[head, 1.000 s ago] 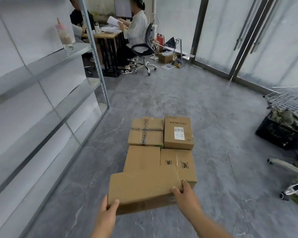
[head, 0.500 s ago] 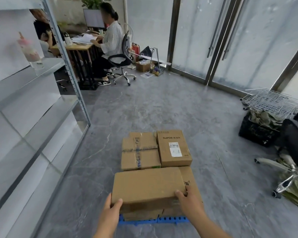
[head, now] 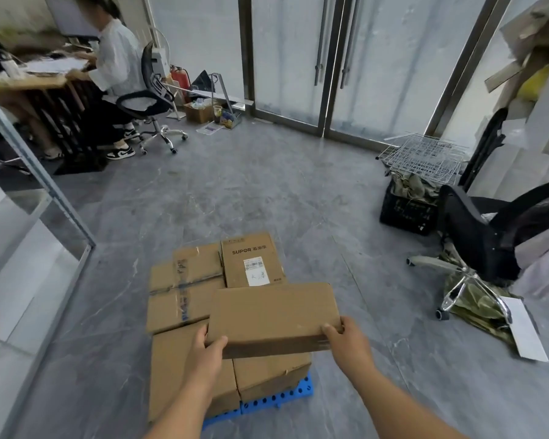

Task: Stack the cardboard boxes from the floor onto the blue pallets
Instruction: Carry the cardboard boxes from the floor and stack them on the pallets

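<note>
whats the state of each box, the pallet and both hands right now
held box: off the stack, gripped at both near corners, over the right side
left hand: grips the held box's left corner
right hand: grips its right corner
SUPOR box: flat, label up, far right
taped box: flat, far left
near boxes: side by side
blue pallet: under the boxes, near edge showing

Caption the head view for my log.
Both hands hold a cardboard box above boxes on the blue pallet.
</note>
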A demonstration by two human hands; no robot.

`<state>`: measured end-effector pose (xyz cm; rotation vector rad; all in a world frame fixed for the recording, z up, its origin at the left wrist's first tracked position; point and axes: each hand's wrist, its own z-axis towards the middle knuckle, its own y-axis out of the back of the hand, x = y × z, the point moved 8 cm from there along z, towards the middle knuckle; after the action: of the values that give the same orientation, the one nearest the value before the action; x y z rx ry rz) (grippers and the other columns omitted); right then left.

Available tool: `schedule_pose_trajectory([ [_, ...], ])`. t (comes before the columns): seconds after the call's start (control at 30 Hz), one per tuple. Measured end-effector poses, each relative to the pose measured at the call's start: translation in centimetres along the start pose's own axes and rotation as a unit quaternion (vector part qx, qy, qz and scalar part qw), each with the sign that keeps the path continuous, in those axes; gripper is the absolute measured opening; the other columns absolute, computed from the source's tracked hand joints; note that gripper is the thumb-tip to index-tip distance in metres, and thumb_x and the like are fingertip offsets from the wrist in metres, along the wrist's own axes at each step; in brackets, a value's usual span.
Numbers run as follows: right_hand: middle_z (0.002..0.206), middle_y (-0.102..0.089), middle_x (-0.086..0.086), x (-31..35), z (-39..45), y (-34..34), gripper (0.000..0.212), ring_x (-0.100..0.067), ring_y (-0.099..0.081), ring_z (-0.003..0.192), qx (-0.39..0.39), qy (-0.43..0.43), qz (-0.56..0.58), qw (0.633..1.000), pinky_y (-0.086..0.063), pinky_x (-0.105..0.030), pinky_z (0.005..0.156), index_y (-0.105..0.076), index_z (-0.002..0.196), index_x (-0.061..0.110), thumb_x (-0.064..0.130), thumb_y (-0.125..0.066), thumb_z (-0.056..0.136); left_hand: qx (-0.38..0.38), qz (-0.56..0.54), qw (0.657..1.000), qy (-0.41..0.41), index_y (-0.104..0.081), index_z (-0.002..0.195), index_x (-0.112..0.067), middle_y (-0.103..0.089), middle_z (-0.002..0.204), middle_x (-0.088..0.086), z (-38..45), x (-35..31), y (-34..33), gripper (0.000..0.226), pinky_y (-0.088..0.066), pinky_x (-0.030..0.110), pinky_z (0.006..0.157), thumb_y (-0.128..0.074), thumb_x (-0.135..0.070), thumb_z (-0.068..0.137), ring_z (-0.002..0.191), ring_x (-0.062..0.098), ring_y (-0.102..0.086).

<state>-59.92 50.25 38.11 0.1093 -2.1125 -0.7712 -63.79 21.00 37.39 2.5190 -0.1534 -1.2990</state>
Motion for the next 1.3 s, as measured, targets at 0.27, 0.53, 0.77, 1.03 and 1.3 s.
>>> schedule_pose_trajectory([
  [0.27, 0.092, -0.054, -0.002, -3.7, 9.3, 13.9, 0.031, -0.017, -0.051, 0.075, 0.005, 0.007, -0.031, 0.999, -0.035, -0.029, 0.056, -0.049, 0.117, 0.012, 0.034, -0.045, 0.095, 0.025, 0.009, 0.999, -0.022, -0.028, 0.145, -0.025, -0.040, 0.142, 0.005, -1.1, -6.6, -16.4, 0.055, -0.041, 0.040, 0.098, -0.049, -0.024, 0.095, 0.121, 0.027, -0.044],
  [0.53, 0.083, -0.051, 0.005, -4.1, 17.2, 18.9, 0.019, -0.012, -0.050, 0.072, 0.023, 0.005, -0.033, 0.999, -0.040, -0.031, 0.061, -0.048, 0.106, 0.017, 0.032, -0.048, 0.094, 0.026, -0.002, 1.000, -0.008, -0.026, 0.145, -0.030, -0.039, 0.142, 0.001, 0.9, -9.6, -24.1, 0.055, -0.039, 0.046, 0.103, -0.049, -0.026, 0.094, 0.125, 0.025, -0.042],
  [0.77, 0.080, -0.051, 0.005, -1.7, 25.5, 18.8, 0.018, -0.012, -0.049, 0.068, 0.052, 0.002, -0.042, 0.998, -0.035, -0.028, 0.053, -0.048, 0.104, 0.015, 0.030, -0.047, 0.094, 0.006, -0.041, 0.999, 0.006, -0.033, 0.141, -0.030, -0.044, 0.136, -0.001, 6.3, -11.9, -28.4, 0.050, -0.038, 0.046, 0.103, -0.048, -0.023, 0.094, 0.119, 0.022, -0.045],
  [1.03, 0.082, -0.054, 0.002, 7.5, 38.7, 19.4, 0.020, -0.012, -0.050, 0.067, 0.070, 0.029, -0.087, 0.993, -0.033, -0.027, 0.050, -0.049, 0.105, 0.016, 0.032, -0.047, 0.093, -0.029, -0.068, 0.997, 0.007, -0.026, 0.145, -0.029, -0.038, 0.145, -0.002, 16.8, -19.8, -32.5, 0.055, -0.044, 0.036, 0.084, -0.047, -0.026, 0.095, 0.126, 0.025, -0.042],
  [1.3, 0.079, -0.053, 0.000, 16.4, 48.9, 14.7, 0.015, -0.012, -0.048, 0.063, 0.119, 0.053, -0.125, 0.984, -0.032, -0.028, 0.048, -0.048, 0.094, 0.017, 0.032, -0.047, 0.094, -0.074, -0.092, 0.992, 0.033, -0.023, 0.147, -0.026, -0.033, 0.149, 0.004, 26.1, -25.7, -30.6, 0.057, -0.032, 0.048, 0.109, -0.047, -0.021, 0.096, 0.133, 0.028, -0.035],
])
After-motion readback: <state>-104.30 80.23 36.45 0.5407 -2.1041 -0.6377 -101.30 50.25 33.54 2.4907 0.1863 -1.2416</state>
